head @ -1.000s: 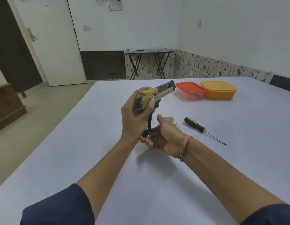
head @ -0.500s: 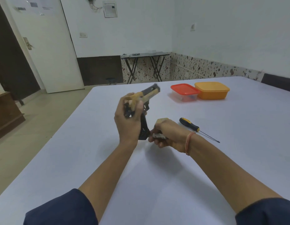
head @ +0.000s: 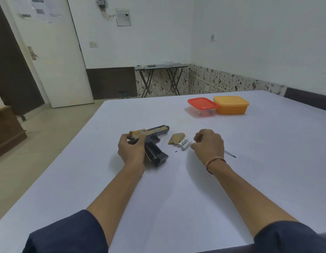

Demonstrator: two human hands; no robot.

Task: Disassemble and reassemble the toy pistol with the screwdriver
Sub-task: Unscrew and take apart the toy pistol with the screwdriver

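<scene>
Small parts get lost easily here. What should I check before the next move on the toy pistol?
1. Toy pistol steadied: ok, it lies on the table with the left hand gripping its rear.
2. Grip compartment open: ok, and two batteries lie out on the table.
3. Cover in sight: ok, beside the batteries.
4. Loose screw secured: not ok, it lies bare on the table, outside the red-lidded box.
5. Screwdriver held by the right hand: cannot tell, the hand hides its handle.
</scene>
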